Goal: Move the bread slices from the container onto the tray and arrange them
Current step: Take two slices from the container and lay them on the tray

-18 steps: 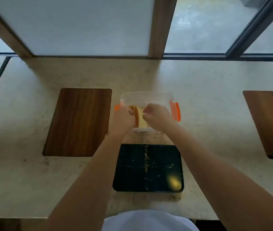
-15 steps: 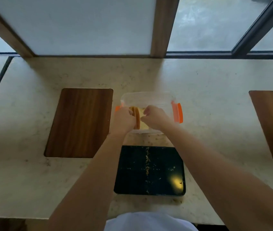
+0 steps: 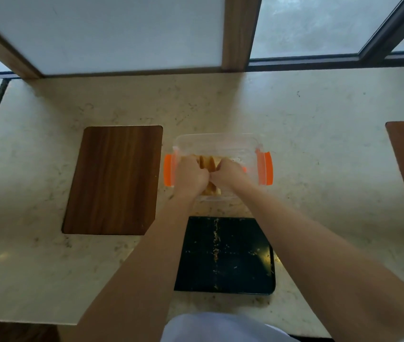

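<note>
Bread slices (image 3: pixel 210 163) stand on edge inside the clear container (image 3: pixel 217 144) just beyond the empty black tray (image 3: pixel 224 255), with left hand (image 3: pixel 191 177) and right hand (image 3: pixel 229 175) both curled closed around them, so lifting gently without squeezing should keep them whole.

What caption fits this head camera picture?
Both hands reach into the clear container of bread slices above the black tray.

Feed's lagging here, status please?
Both hands in container, closed on bread slices. Tray bare, crumbs only. Nothing in the way.
</note>
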